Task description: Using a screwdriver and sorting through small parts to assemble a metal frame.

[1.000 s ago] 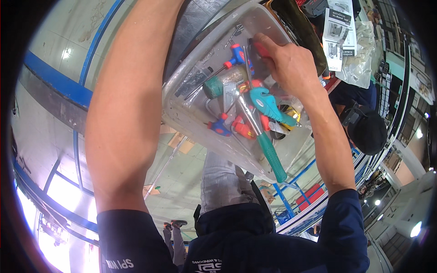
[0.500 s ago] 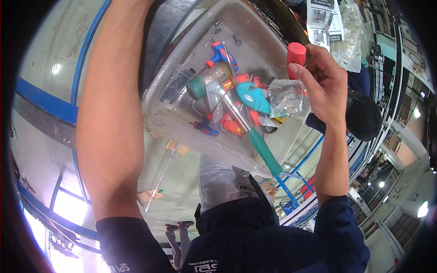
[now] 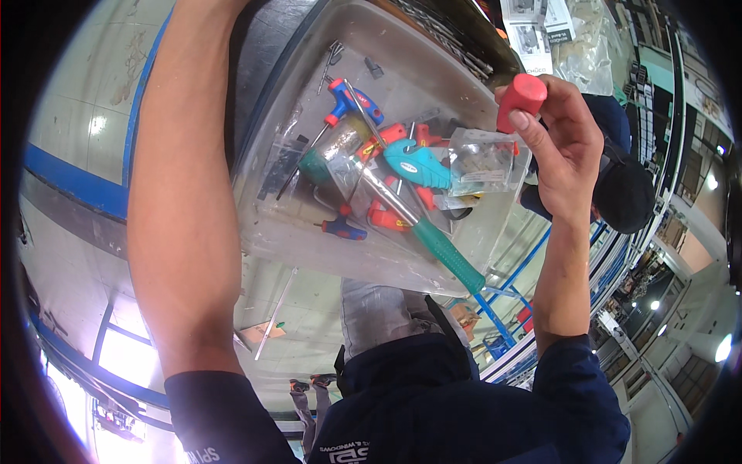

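Note:
My right hand [image 3: 568, 139] is closed around a red cylindrical handle [image 3: 522, 100], with the thumb against its lower side. Whatever tool the handle belongs to is mostly hidden. The hand is over the right edge of a grey plastic tub [image 3: 301, 259]. In the tub lie a hammer [image 3: 444, 251] with a green grip, a teal tool [image 3: 419, 164], blue-and-red T-handle tools and red-handled tools [image 3: 390, 216]. A clear plastic bag [image 3: 481, 162] lies below the right hand. My left forearm [image 3: 185, 193] runs up past the top edge, and its hand is out of view.
Long metal bits [image 3: 448, 39] lie beyond the tub's far edge. Printed sheets [image 3: 533, 39] and clear plastic wrap [image 3: 587, 54] are at the upper right. A person in a dark cap [image 3: 624, 193] is at the right. A blue metal frame [image 3: 77, 185] stands at the left.
My right hand has moved slightly right with the red handle, which is now more tilted. The tub and its tools have shifted a little left in the view.

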{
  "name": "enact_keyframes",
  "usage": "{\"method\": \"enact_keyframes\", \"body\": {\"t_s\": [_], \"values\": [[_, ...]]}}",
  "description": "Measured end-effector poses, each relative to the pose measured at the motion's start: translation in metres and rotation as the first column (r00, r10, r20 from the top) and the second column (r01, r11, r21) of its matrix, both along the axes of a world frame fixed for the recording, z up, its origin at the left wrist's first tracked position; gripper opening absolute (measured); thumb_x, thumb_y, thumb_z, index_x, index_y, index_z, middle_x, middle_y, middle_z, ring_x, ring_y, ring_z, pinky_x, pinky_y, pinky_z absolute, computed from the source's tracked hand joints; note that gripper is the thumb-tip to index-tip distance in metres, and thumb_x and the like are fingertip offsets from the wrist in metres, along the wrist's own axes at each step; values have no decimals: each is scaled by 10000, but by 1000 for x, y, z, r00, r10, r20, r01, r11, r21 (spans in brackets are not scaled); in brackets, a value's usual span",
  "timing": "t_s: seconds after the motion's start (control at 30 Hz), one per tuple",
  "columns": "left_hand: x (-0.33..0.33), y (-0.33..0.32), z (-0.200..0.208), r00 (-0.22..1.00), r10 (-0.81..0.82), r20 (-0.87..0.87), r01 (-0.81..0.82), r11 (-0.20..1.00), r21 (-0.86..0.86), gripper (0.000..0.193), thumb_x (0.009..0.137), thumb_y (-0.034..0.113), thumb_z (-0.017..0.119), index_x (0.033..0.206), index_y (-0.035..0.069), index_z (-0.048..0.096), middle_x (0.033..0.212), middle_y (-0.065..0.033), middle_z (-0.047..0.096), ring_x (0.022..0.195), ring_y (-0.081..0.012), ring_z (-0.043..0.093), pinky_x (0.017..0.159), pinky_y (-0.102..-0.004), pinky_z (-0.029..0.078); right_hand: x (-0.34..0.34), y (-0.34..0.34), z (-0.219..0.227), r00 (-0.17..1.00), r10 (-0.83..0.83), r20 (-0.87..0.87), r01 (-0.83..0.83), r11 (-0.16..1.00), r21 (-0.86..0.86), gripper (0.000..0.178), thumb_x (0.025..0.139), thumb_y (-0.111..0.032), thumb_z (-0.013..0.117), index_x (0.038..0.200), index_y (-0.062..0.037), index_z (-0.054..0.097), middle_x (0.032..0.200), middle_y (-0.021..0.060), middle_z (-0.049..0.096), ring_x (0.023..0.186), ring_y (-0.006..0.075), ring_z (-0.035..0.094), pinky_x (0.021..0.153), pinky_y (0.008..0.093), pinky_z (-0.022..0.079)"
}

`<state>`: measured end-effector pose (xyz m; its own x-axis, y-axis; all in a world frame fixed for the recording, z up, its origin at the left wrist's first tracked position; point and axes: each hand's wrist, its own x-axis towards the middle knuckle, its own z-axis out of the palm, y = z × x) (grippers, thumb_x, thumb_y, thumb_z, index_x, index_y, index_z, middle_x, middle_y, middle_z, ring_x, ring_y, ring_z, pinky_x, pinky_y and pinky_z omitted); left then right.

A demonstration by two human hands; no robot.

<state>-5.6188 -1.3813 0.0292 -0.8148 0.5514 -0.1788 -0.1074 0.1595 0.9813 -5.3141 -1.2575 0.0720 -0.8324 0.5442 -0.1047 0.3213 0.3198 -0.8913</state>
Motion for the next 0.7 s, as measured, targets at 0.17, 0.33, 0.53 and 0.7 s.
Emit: {"method": "enact_keyframes", "body": {"t_s": [0.17,0.33,0.53,0.7], "values": [[-6,-1,-4,998,-8,-66,7,1000,-18,400,996,303,616,928,-74,730,806,-82,691,662,-143,572,633,-317,460,-36,-12,-19,960,213,181,-255,931,259,300,854,-102,791,1119,-15,681,1074,98,709,970,191,685,873,314,532],[-7,-2,-1,1000,-4,12,5,1000,-20,417,992,322,616,887,-69,721,777,-81,682,665,-146,565,637,-319,453,-62,-15,-61,857,391,335,-501,487,715,288,742,-137,820,998,-70,706,1498,111,502,1335,325,501,1008,435,491],[-2,1,4,995,31,-98,-46,988,-149,433,973,356,628,821,-41,710,722,-69,653,653,-146,540,622,-326,426,-54,10,-46,677,539,502,-705,277,653,423,775,-201,801,1151,-132,621,1646,167,253,1446,345,355,1131,495,380],[-9,1,-7,986,33,-165,-52,992,-113,424,970,352,637,777,-23,684,697,-42,619,638,-137,511,613,-333,412,-35,7,-52,688,512,514,-717,369,591,204,607,-120,845,792,-116,758,1700,89,199,1566,321,164,1238,516,237]]}}
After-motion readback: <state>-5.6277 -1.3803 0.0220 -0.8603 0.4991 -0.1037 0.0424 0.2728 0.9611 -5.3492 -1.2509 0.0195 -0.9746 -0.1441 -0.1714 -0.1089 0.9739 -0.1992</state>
